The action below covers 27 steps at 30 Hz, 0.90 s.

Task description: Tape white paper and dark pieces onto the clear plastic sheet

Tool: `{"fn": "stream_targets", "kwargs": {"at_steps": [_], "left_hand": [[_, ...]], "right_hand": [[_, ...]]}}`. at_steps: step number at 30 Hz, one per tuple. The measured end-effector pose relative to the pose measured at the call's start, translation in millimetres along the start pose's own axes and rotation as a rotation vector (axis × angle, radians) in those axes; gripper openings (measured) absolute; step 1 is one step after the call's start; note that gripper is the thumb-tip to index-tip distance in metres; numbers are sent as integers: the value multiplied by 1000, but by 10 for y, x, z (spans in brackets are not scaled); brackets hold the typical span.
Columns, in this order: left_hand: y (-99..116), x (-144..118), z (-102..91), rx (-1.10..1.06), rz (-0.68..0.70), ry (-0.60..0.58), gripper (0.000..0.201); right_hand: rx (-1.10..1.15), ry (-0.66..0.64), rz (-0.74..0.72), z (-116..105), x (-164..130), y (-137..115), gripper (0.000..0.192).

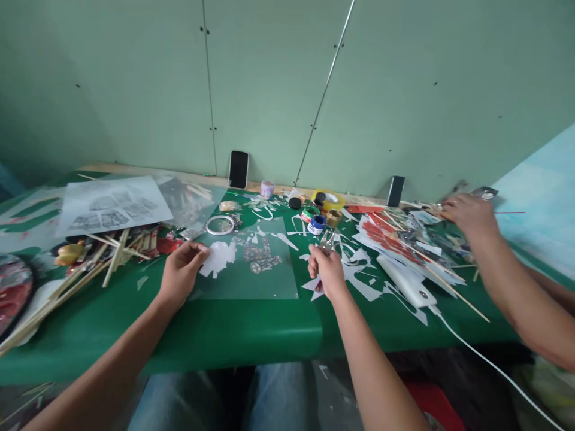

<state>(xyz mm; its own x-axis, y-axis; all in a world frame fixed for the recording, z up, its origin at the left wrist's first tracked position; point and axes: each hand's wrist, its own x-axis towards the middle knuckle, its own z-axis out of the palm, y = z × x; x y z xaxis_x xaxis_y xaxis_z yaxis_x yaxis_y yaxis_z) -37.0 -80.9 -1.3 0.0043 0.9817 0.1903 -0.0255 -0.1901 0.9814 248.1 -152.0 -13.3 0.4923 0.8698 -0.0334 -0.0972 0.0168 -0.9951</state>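
My left hand [182, 267] pinches the edge of a white paper cutout [220, 258] with an irregular outline. The cutout is over the left part of a clear plastic sheet [274, 287] on the table. Printed cut pieces [260, 256] lie on that sheet, right of the cutout. To the right of the sheet, my right hand [327, 269] is closed around scissors [327, 239], whose shiny metal part points away from me; the fingers hide much of them. White paper scraps [359, 281] lie around and beyond this hand.
At the right, another person's hand [471, 212] works over clutter. Paint jars [317, 224], a tape roll [220, 224] and a phone [238, 169] stand or lie toward the wall. Wooden sticks [117, 257] pile up left. A white power bank [406, 284] trails a cable [494, 365] over the table edge.
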Motion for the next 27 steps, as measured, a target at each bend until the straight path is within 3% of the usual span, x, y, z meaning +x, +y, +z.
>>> {"fn": "stream_targets", "kwargs": {"at_steps": [5,7,10,15,20,23,25,27], "left_hand": [[26,227,69,-56,87,34,27],[43,402,158,-133,105,80,27],[37,666,339,-217,117,63,26],[-67,880,543,-229,61,-83,25],[-156,889,549,-221,-29,-123,27],[-194,902,549,-225,-73,-119,29],[-213,916,552,-223,-88,-129,30],[-228,926,551,-219,-88,-139,30]], "right_hand": [[-343,-46,31,47,140,78,24],[-465,-26,60,79,263,94,13],[-642,-9,65,174,532,84,14],[-959,58,-149,494,1042,-26,37],[-1239,309,-414,804,1210,-59,41],[-1298,167,-391,893,1184,-18,28],[-1310,28,-288,917,1199,-7,24],[-1302,-11,-205,926,1242,-30,23]]}}
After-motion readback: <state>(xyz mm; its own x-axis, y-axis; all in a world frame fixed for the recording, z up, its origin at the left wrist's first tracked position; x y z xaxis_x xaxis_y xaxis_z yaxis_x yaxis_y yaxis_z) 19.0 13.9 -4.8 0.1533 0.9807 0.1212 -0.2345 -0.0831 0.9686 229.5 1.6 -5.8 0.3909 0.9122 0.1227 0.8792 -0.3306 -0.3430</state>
